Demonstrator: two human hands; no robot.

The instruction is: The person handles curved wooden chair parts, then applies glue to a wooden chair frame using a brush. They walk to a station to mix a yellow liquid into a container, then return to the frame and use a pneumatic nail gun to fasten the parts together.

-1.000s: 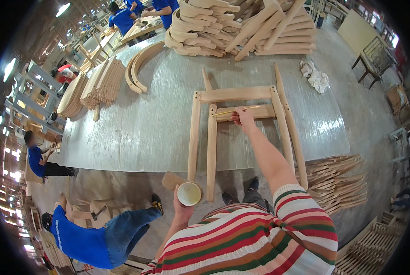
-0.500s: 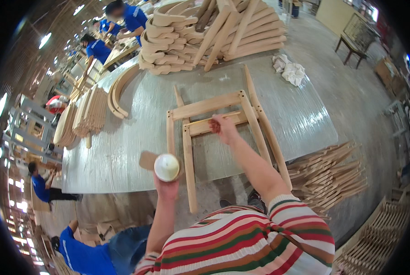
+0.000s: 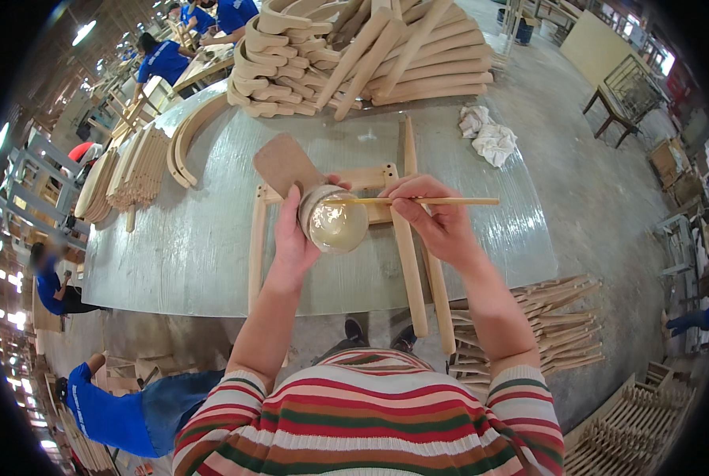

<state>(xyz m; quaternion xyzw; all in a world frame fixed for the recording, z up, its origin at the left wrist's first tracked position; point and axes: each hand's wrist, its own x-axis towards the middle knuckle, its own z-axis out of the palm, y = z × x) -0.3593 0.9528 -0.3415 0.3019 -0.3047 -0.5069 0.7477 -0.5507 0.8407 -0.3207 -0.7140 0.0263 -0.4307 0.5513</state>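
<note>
My left hand [image 3: 293, 244] is closed around a round tub [image 3: 337, 228] of pale, glossy liquid, tilted so that its open top shows. A flat brown paddle-shaped piece [image 3: 288, 164] juts out beside the tub above that hand. Between the fingers and thumb of my right hand [image 3: 442, 222] is a thin wooden stick [image 3: 472, 201], lying level, with its left end at the tub's opening. Beneath both hands, jointed wooden chair frames [image 3: 404, 262] lie on the table, partly covered by the hands and the tub.
A tall stack of curved wooden parts [image 3: 283, 71] stands at the table's far side. Bundled slats [image 3: 136, 178] and curved rails [image 3: 186, 143] lie left, crumpled white cloth [image 3: 489, 141] right. More wooden pieces [image 3: 541, 321] are piled beyond the table's right front edge. Co-workers in blue [image 3: 124, 408] are at left.
My right hand has drawn back from the frame's crosspiece to the tub, stick in hand. My left hand has raised the tub toward the middle and tilted it. The view has shifted slightly.
</note>
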